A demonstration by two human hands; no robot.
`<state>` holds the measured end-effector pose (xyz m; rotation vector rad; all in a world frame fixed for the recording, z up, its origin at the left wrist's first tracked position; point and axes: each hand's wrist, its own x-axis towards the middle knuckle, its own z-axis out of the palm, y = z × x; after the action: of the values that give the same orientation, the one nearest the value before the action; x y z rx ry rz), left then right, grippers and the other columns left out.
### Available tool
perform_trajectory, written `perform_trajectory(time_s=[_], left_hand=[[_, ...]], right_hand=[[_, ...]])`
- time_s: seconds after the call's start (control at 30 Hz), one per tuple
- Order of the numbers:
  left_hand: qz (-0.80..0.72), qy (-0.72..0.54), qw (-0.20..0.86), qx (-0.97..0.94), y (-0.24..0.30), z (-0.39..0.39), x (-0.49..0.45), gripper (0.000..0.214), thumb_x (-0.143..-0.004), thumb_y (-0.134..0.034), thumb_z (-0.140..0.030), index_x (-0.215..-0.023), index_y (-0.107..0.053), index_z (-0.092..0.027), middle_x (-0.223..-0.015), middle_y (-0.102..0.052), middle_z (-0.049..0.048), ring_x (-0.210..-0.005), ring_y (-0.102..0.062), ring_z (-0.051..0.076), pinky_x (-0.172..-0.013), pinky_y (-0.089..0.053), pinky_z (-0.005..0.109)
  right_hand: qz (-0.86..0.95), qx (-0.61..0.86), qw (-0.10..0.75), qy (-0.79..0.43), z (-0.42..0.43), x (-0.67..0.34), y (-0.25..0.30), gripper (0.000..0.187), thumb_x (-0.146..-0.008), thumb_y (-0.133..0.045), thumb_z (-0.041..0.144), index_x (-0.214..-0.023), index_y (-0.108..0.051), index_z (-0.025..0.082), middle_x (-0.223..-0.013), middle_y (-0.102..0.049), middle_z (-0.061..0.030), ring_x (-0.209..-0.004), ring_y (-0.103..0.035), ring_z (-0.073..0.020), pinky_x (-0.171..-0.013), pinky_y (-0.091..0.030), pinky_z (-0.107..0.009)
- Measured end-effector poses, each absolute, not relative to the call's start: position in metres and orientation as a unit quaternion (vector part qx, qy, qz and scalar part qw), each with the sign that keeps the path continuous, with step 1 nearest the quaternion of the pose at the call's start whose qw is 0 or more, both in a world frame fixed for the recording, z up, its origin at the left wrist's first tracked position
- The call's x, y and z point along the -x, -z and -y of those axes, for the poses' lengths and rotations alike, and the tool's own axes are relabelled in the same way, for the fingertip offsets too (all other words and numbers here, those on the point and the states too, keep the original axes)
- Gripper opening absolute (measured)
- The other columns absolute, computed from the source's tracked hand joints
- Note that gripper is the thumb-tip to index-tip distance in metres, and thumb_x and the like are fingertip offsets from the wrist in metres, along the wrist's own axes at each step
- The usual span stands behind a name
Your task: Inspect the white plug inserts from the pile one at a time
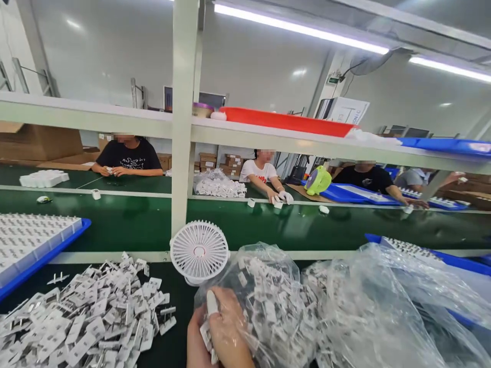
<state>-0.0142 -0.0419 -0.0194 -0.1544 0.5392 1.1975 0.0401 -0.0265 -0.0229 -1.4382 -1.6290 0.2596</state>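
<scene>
At the bottom middle my left hand [197, 340] is closed around a few white plug pieces [206, 335], partly hidden by my other hand. My right hand [230, 329] presses against the same pieces with curled fingers, and a white finger cot [212, 303] covers one digit. Clear film from a plastic bag [268, 296] full of white plug pieces lies against the right hand; I cannot tell whether it grips the film. To the left spreads a loose heap of white plug pieces [88, 317] with metal prongs.
A small white fan [199, 252] stands just beyond my hands, before an upright post [182, 128]. A blue tray [69, 243] of pronged pieces is at left. Another filled bag [364, 306] lies right. Behind runs a green conveyor [268, 225] carrying white parts, with several co-workers opposite.
</scene>
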Motion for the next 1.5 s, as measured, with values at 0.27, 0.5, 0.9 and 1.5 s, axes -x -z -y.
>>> perform_trajectory(time_s=[0.27, 0.5, 0.9, 1.5], left_hand=[[-0.241, -0.544, 0.787, 0.161, 0.012, 0.051, 0.026, 0.026, -0.086, -0.045, -0.038, -0.079, -0.054, -0.015, -0.077, -0.056, 0.0014, -0.07, -0.056, 0.015, -0.064, -0.047, 0.033], [-0.303, -0.556, 0.746, 0.207, 0.008, 0.073, 0.026, 0.016, -0.083, -0.05, -0.031, -0.081, -0.055, -0.016, -0.074, -0.055, -0.0005, -0.065, -0.054, 0.014, -0.059, -0.046, 0.031], [-0.261, -0.603, 0.696, 0.289, 0.003, 0.083, 0.035, 0.023, -0.086, -0.041, -0.032, -0.077, -0.055, -0.016, -0.066, -0.057, 0.0012, -0.063, -0.057, 0.017, -0.06, -0.046, 0.033], [-0.254, -0.584, 0.713, 0.295, 0.004, 0.093, 0.044, 0.022, -0.082, -0.048, -0.02, -0.093, -0.062, -0.008, -0.09, -0.068, 0.0165, -0.091, -0.062, 0.035, -0.072, -0.05, 0.04]], right_hand=[[0.673, 0.605, 0.399, -0.147, 0.04, -0.024, 0.011, 0.012, -0.081, -0.053, 0.013, -0.09, -0.061, 0.013, -0.1, -0.059, -0.0052, -0.098, -0.053, -0.0184, -0.088, -0.041, -0.038], [0.611, 0.677, 0.371, -0.176, 0.046, -0.018, 0.017, 0.015, -0.082, -0.056, 0.025, -0.092, -0.061, 0.016, -0.094, -0.059, -0.0062, -0.088, -0.054, -0.019, -0.082, -0.042, -0.04], [0.526, 0.614, 0.477, -0.345, 0.04, -0.001, 0.006, 0.028, -0.087, -0.048, 0.039, -0.089, -0.06, 0.013, -0.067, -0.061, 0.0006, -0.054, -0.055, -0.0105, -0.055, -0.045, -0.025], [0.36, 0.52, 0.538, -0.558, 0.045, -0.045, -0.001, 0.056, -0.074, -0.058, 0.048, -0.12, -0.048, 0.019, -0.128, -0.05, -0.011, -0.117, -0.047, -0.0266, -0.1, -0.037, -0.039]])
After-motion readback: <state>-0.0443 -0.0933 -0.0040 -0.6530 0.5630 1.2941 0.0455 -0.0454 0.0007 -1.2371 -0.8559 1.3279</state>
